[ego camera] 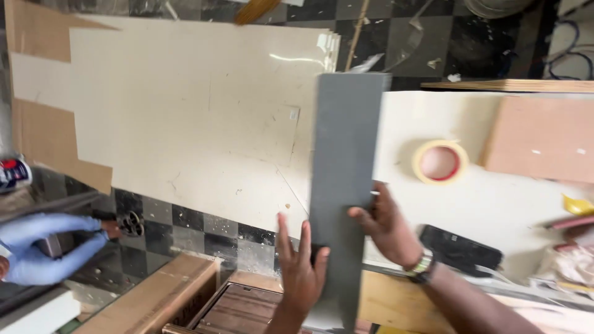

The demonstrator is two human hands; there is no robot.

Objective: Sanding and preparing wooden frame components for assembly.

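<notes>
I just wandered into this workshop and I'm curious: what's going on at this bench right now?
A person is holding a long grey panel on edge between both hands: the left hand flat against its left face, the right hand gripping its right edge. Behind it lie large cream sheets over a chequered floor. On the white worktop to the right sit a roll of tape and a black phone. At the far left, another person's blue sleeve shows.

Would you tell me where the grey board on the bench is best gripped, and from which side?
Probably by its two long edges near the lower end, one hand from each side. The grey board is long, narrow and thin, and the left hand and right hand already flank it there.
</notes>
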